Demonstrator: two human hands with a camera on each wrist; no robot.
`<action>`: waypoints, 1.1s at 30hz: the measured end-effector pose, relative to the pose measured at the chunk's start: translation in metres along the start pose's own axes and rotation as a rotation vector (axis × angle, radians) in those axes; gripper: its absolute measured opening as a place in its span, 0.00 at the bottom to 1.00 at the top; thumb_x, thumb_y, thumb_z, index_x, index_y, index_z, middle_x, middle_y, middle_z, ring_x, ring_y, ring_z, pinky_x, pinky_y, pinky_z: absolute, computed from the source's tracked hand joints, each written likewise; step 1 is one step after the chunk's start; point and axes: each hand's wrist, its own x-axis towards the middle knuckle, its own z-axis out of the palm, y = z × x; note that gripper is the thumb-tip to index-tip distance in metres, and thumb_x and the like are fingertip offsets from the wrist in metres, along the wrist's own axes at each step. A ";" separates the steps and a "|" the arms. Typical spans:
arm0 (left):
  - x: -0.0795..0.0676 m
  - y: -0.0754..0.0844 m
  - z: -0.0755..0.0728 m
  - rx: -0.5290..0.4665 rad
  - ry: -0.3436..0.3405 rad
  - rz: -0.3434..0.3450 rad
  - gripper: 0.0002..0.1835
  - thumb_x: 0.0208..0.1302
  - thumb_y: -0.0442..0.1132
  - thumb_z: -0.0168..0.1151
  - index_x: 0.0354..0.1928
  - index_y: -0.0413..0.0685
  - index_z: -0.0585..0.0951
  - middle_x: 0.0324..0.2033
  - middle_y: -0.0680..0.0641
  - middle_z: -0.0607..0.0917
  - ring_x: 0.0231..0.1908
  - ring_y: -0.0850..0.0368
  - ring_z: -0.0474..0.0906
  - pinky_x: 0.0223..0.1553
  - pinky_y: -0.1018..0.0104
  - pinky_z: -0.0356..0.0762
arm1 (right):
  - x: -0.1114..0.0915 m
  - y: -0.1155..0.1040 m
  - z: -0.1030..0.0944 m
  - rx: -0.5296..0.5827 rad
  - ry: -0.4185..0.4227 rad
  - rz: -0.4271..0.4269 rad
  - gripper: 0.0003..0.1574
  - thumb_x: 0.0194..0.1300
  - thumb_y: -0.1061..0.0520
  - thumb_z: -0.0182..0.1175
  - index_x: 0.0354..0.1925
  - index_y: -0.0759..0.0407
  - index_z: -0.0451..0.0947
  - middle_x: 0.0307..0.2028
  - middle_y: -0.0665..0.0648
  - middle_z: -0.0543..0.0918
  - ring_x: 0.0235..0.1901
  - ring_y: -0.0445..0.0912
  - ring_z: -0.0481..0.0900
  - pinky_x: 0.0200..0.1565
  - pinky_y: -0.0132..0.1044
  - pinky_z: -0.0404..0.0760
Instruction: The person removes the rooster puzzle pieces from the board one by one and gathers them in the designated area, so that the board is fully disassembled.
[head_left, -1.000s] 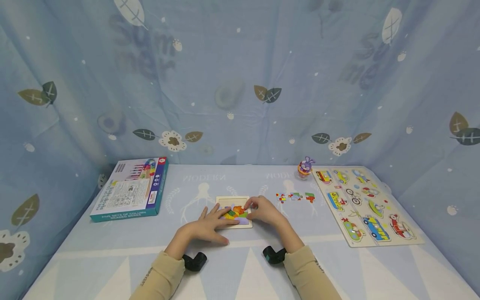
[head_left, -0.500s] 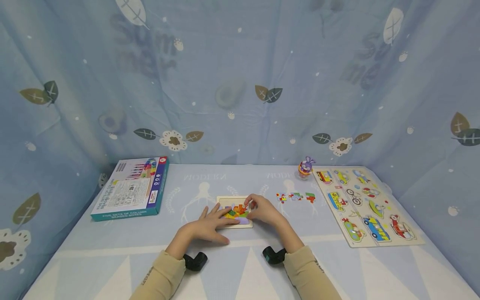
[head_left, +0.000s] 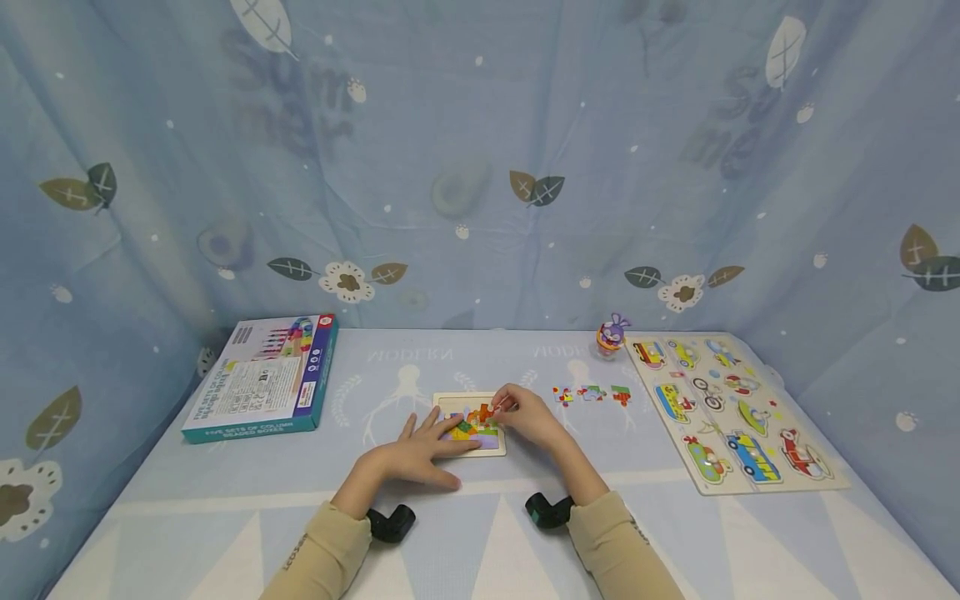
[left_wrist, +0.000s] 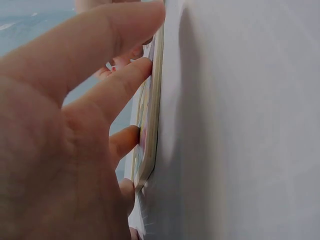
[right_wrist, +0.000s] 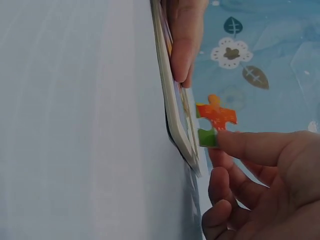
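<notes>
A small wooden puzzle tray lies in the middle of the table, partly filled with colourful pieces. My left hand rests on the tray's left side with its fingers spread, fingertips pressing the pieces, as the left wrist view also shows. Between thumb and fingers my right hand pinches an orange and green jigsaw piece, held tilted up just over the tray's right part. Several loose jigsaw pieces lie in a row on the table to the right of that hand.
At the left stands a flat boxed toy. A wooden vehicle peg puzzle board covers the right side, with a small purple rabbit toy by its far corner. Behind the table hangs a blue curtain.
My right hand has lifted slightly and turned the orange and green jigsaw piece up from the tray's right side. My left hand stays in place.
</notes>
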 end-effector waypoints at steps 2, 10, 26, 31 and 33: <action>0.000 0.000 0.000 0.001 0.002 0.003 0.34 0.57 0.57 0.59 0.66 0.62 0.66 0.71 0.44 0.49 0.69 0.34 0.30 0.61 0.33 0.26 | 0.000 0.001 -0.001 0.007 0.023 0.011 0.07 0.57 0.65 0.61 0.36 0.61 0.74 0.29 0.54 0.76 0.29 0.43 0.72 0.32 0.32 0.71; 0.000 0.000 0.000 0.004 -0.004 0.016 0.34 0.57 0.56 0.59 0.66 0.60 0.66 0.71 0.43 0.49 0.68 0.33 0.31 0.61 0.32 0.27 | -0.005 0.005 -0.019 0.161 0.027 0.062 0.08 0.60 0.67 0.56 0.39 0.64 0.73 0.30 0.58 0.74 0.28 0.46 0.78 0.31 0.36 0.79; -0.001 -0.002 -0.002 -0.003 -0.003 0.028 0.34 0.57 0.55 0.59 0.66 0.59 0.66 0.71 0.43 0.48 0.69 0.34 0.31 0.61 0.33 0.26 | -0.022 0.024 -0.059 0.273 0.178 0.182 0.17 0.60 0.68 0.56 0.48 0.70 0.69 0.29 0.56 0.71 0.30 0.46 0.80 0.34 0.37 0.80; -0.001 -0.001 -0.002 -0.011 -0.007 0.030 0.34 0.58 0.54 0.59 0.67 0.59 0.65 0.71 0.43 0.48 0.69 0.34 0.31 0.61 0.33 0.26 | -0.030 0.029 -0.072 0.263 0.212 0.201 0.19 0.60 0.68 0.56 0.50 0.70 0.69 0.28 0.54 0.73 0.27 0.43 0.77 0.31 0.34 0.77; -0.002 -0.001 -0.003 -0.012 -0.007 0.033 0.34 0.58 0.54 0.59 0.67 0.59 0.65 0.71 0.42 0.48 0.69 0.34 0.31 0.61 0.33 0.26 | -0.033 0.032 -0.077 0.270 0.232 0.220 0.19 0.59 0.68 0.56 0.49 0.71 0.68 0.27 0.54 0.74 0.27 0.43 0.77 0.31 0.34 0.77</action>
